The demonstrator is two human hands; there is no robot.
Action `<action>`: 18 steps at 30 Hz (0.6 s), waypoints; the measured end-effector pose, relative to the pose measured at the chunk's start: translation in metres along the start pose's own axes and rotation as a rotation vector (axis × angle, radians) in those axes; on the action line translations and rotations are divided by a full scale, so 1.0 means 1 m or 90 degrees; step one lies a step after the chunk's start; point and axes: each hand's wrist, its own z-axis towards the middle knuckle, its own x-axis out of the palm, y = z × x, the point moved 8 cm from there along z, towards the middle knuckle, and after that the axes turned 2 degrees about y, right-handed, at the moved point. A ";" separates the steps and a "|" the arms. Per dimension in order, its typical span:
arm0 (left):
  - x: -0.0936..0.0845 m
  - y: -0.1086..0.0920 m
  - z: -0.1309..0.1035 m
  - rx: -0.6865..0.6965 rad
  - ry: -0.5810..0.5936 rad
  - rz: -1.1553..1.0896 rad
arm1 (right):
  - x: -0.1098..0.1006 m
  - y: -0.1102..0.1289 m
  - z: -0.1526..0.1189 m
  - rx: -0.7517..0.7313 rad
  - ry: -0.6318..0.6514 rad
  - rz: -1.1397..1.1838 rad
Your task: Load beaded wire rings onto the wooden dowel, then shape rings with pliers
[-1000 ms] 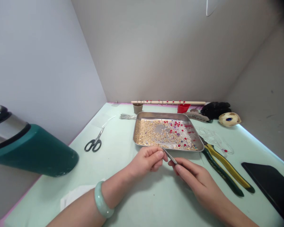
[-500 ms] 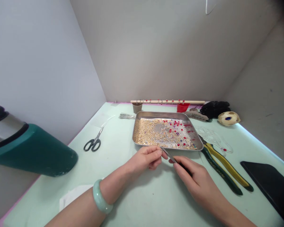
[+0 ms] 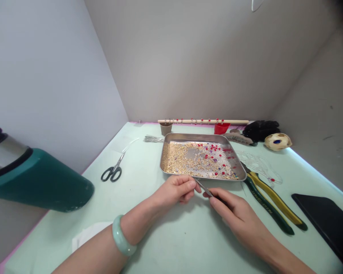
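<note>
My left hand (image 3: 180, 189) is closed in a pinch just in front of the tray's near edge; what its fingertips hold is too small to make out. My right hand (image 3: 231, 207) grips a thin metal tool with a dark handle, like tweezers (image 3: 205, 188), whose tip meets the left fingertips. Behind both hands, the metal tray (image 3: 198, 137) holds gold, clear, red and purple beads (image 3: 178, 158). A pale green bangle (image 3: 122, 238) circles my left wrist.
Scissors (image 3: 112, 173) and a green bottle (image 3: 42, 179) lie left. Pliers (image 3: 270, 203), clear strands (image 3: 255, 163) and a black flat object (image 3: 322, 217) are right. Behind the tray, a wooden rod with rings (image 3: 185, 121) spans a brown cup (image 3: 166, 128) and a red cup (image 3: 221, 128).
The view has shifted very slightly. Both hands keep nearly the same pose, with the tool's tip still at the left fingertips.
</note>
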 end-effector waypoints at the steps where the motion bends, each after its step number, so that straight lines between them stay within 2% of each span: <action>1: -0.001 -0.001 0.000 -0.002 -0.008 0.014 | 0.000 0.000 0.000 -0.007 -0.003 -0.010; 8: -0.001 -0.003 -0.001 -0.001 -0.033 0.083 | -0.001 0.001 0.000 -0.064 -0.045 -0.104; 14: -0.010 0.006 0.003 -0.031 -0.123 0.171 | 0.002 0.007 -0.009 -0.153 -0.152 -0.333; 16: -0.009 0.006 0.003 -0.033 -0.122 0.165 | 0.001 0.006 -0.009 -0.146 -0.163 -0.326; 18: -0.004 0.004 0.002 -0.025 -0.087 0.118 | -0.001 0.003 -0.006 -0.121 -0.134 -0.250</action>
